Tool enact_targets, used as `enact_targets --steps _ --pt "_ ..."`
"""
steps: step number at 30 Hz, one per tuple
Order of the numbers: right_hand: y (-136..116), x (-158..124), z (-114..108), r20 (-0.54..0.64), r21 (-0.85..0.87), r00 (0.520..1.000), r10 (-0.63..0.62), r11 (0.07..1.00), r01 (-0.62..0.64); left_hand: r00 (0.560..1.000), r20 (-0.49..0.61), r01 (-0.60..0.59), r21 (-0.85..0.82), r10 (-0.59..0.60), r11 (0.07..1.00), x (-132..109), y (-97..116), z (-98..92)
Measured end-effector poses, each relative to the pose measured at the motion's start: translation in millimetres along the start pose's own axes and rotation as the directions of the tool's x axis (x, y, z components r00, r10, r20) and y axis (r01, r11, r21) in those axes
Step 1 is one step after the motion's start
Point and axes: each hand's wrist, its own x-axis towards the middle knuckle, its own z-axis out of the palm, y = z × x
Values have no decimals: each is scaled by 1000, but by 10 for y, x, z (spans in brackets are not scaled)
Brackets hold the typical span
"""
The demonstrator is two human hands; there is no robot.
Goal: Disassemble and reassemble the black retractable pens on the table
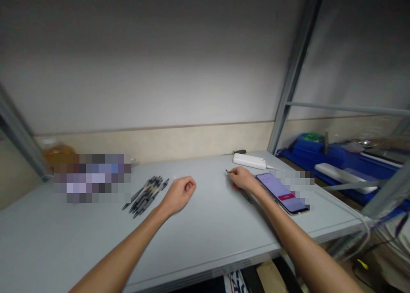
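My left hand (182, 194) rests on the grey table as a loose fist, its fingers curled in and nothing visible in them. Just left of it lies a pile of dark pens (145, 197), roughly side by side and slanted. My right hand (242, 180) is closed in a pinch on a pen (227, 171), whose dark tip pokes out past the fingertips; the grip hides most of it. Under this hand a dark slim object (246, 195), perhaps another pen, lies partly covered. A phone (282, 192) with a lit screen sits beside my right wrist.
A white power strip (249, 161) and a screwdriver (239, 152) lie near the back wall. At the back left are a bottle of amber liquid (59, 156) and a blurred-out item (92, 177). Metal posts (294, 71) and blue trays (304, 152) stand to the right.
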Motion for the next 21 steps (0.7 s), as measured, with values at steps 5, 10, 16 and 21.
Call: enact_targets --steps 5,10,16,21 --pt "52 -40 -112 -238 -720 955 -176 692 -51 1000 8 -3 20 2 1000 5 10 -7" --pt "54 -70 -194 -221 -858 958 -183 504 -102 1000 5 -13 30 12 999 9 8 -14" --pt "6 -137 -298 -170 -910 960 -222 410 -66 1000 5 -17 46 17 999 3 22 -21" --pt "27 -137 -349 -143 -930 961 -237 363 -49 1000 0 -30 56 30 998 3 3 -19"
